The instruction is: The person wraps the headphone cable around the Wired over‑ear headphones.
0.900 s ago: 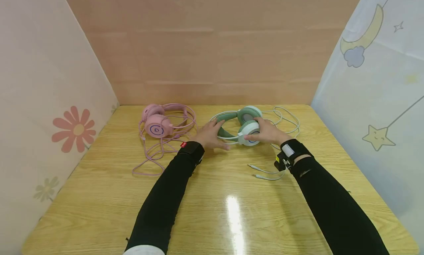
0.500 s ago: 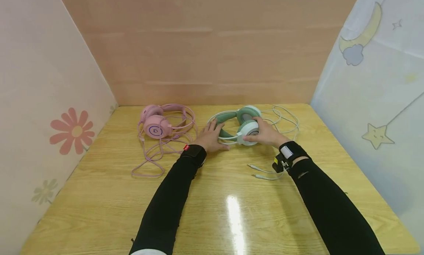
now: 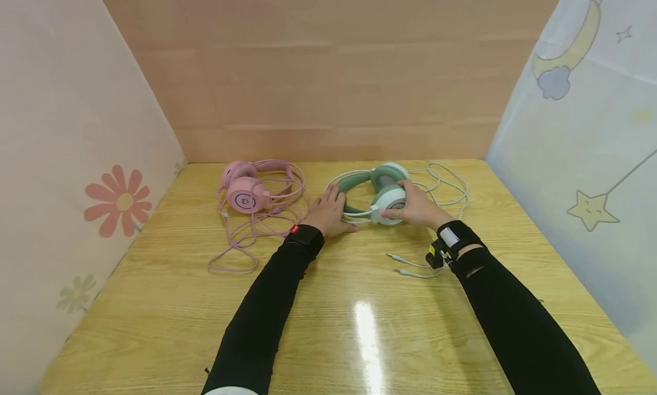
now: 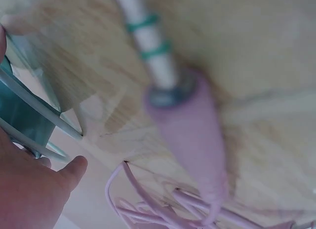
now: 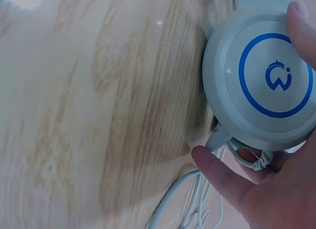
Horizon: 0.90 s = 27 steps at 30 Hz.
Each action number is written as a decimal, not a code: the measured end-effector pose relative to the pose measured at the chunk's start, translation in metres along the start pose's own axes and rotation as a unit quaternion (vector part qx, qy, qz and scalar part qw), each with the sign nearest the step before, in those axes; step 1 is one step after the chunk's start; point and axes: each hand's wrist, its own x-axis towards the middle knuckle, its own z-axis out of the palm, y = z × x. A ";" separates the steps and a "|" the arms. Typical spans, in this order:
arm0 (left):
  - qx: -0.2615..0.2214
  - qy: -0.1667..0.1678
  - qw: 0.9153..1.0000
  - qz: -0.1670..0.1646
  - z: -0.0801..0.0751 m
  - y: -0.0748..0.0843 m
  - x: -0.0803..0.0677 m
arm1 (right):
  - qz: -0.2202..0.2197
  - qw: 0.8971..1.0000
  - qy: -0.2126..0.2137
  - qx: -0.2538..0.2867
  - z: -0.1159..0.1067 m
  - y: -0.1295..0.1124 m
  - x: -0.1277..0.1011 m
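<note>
White-and-green headphones point(image 3: 392, 198) lie on the wooden table, ear cups to the right and headband to the left. My left hand point(image 3: 327, 212) holds the headband's left curve, fingers over it and thumb at the near side; in the left wrist view the green band point(image 4: 24, 108) runs between fingers and thumb. With my right hand point(image 3: 417, 206) I grip the near ear cup point(image 5: 266, 81), thumb across its blue-ringed face. Pink headphones point(image 3: 248, 194) sit left of my left hand. Their plug point(image 4: 190, 130) looms close in the left wrist view.
A pink cable point(image 3: 233, 247) lies tangled in front of the pink headphones. White cable loops point(image 3: 454, 184) spread behind my right hand, and two white plugs point(image 3: 408, 272) lie near my right wrist. Paper-like walls point(image 3: 328, 98) bound the table point(image 3: 169, 326) at the back and sides.
My left fingers have drawn closer together and settled further onto the headband. My right hand keeps its grip on the ear cup. Both headphones have stayed about where they were.
</note>
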 end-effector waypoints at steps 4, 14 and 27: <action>0.020 0.002 1.000 0.003 0.001 0.001 -0.001 | 0.002 1.000 0.008 0.002 0.000 0.002 0.000; 0.032 0.034 0.998 0.033 0.001 0.000 -0.006 | 0.002 1.000 0.023 0.012 0.003 0.004 -0.004; 0.040 0.090 0.991 0.087 -0.009 -0.002 -0.008 | 0.017 0.998 0.030 0.059 -0.004 -0.007 -0.012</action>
